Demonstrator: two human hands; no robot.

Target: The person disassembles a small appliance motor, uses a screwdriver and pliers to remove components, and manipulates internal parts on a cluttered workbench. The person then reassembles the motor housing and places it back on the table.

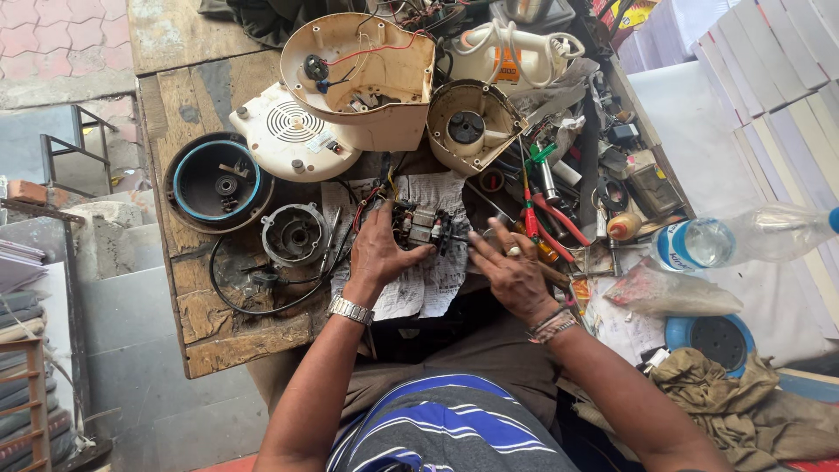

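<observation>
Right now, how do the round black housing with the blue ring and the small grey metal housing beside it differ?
The round black housing with the blue ring is wider and dark; the small grey metal housing is narrower, pale and bare metal. The black one sits farther from the left hand. Both lie open side up on the wooden bench.

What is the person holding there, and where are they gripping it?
The left hand grips a small electric motor by its left end; the right hand meets its right end.
</observation>
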